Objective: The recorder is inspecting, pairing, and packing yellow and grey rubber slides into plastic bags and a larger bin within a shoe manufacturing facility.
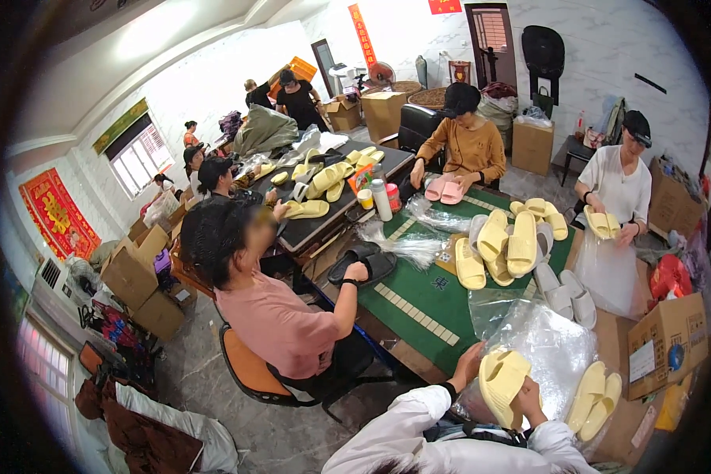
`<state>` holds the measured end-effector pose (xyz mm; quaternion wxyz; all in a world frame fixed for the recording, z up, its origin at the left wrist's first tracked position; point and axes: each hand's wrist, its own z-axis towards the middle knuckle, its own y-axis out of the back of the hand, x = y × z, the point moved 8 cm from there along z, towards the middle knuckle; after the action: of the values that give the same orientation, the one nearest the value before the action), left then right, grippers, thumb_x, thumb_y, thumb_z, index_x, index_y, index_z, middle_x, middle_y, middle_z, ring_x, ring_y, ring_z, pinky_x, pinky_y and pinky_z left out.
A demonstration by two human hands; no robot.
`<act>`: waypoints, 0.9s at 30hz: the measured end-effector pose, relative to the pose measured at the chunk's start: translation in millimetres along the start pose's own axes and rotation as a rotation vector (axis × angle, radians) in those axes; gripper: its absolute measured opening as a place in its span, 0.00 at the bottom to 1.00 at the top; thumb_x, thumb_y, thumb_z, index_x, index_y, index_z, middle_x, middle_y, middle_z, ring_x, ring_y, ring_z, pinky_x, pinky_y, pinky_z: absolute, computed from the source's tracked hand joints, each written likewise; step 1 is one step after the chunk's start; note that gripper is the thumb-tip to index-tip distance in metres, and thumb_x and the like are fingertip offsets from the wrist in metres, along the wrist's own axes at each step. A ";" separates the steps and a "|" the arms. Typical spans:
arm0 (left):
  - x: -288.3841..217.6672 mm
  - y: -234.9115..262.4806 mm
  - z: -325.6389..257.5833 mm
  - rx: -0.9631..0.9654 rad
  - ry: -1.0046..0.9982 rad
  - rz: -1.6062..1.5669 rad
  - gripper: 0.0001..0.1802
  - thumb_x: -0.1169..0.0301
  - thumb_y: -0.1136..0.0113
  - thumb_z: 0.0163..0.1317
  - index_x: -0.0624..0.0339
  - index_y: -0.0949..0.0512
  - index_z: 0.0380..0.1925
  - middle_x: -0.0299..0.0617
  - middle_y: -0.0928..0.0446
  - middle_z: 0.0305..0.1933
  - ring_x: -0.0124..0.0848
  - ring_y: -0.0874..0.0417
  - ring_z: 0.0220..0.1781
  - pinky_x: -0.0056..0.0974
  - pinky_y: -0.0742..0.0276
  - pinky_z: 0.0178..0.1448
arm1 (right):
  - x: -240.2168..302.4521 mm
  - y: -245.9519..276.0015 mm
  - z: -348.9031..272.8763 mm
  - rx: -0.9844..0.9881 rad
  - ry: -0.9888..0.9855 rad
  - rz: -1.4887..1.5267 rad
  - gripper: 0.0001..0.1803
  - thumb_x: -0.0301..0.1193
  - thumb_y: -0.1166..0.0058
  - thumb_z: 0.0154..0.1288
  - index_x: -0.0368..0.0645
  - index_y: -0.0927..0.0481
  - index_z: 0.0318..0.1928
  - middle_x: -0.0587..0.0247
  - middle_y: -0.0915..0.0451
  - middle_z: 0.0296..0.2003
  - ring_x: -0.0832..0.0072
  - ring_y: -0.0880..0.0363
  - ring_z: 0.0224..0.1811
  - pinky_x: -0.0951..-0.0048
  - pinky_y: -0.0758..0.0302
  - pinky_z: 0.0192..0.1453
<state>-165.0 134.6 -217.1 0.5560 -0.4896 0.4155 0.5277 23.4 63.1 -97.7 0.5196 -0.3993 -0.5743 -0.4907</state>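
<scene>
A pale yellow slipper (pixel 501 382), possibly one of a stacked pair, is held up at the near edge of the table. My left hand (pixel 468 366) grips its left side, with the fingers partly behind it. On the other side my right hand (pixel 531 401) is closed around the lower edge. Clear plastic bags (pixel 549 340) lie just beyond and under the slipper. To the right of my hands rests a pair of yellow slippers (pixel 594 401) on plastic. A grey-white pair (pixel 565 296) sits farther back.
A heap of yellow slippers (pixel 505 245) covers part of the green table mat (pixel 419 288). A cardboard box (pixel 667 345) stands at the right edge. Co-workers handle dark slippers (pixel 362 263), pink slippers (pixel 444 189) and yellow slippers (pixel 603 223) around the table. A bottle (pixel 381 199) stands farther back.
</scene>
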 end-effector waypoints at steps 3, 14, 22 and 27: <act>5.2 -31.5 -5.0 0.238 0.206 -0.372 0.19 0.76 0.57 0.61 0.64 0.34 0.53 0.47 0.31 0.55 0.38 0.30 0.55 0.36 0.35 0.59 | -10.3 10.2 2.0 -0.038 0.000 0.046 0.12 0.26 0.49 0.57 0.35 0.23 0.42 0.64 0.21 0.37 0.78 0.25 0.40 0.76 0.29 0.44; -95.9 -57.3 18.2 0.104 -0.226 0.675 0.14 0.74 0.49 0.54 0.65 0.25 0.41 0.48 0.22 0.39 0.46 0.22 0.40 0.41 0.26 0.43 | 25.8 62.4 -30.1 -0.234 0.401 -0.614 0.15 0.28 0.47 0.49 0.44 0.21 0.40 0.53 0.23 0.38 0.54 0.28 0.40 0.62 0.31 0.44; -122.2 -119.2 28.3 0.231 -0.317 0.395 0.16 0.67 0.49 0.60 0.63 0.26 0.46 0.47 0.24 0.41 0.36 0.22 0.35 0.36 0.27 0.38 | 34.5 83.4 -64.4 -0.311 0.296 -0.525 0.11 0.25 0.47 0.48 0.42 0.20 0.35 0.56 0.22 0.36 0.58 0.27 0.39 0.65 0.31 0.44; -97.4 -135.0 32.8 0.225 0.254 -0.020 0.19 0.67 0.60 0.67 0.65 0.31 0.53 0.45 0.30 0.52 0.32 0.21 0.36 0.31 0.22 0.37 | 30.0 98.8 -86.5 -0.364 0.331 -0.595 0.08 0.24 0.46 0.45 0.39 0.21 0.30 0.56 0.23 0.34 0.59 0.28 0.36 0.64 0.32 0.40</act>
<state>-42.2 154.2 -101.8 0.5557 -0.4912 0.5337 0.4062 132.5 -3.4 -55.2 0.3608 -0.2165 -0.4771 -0.7715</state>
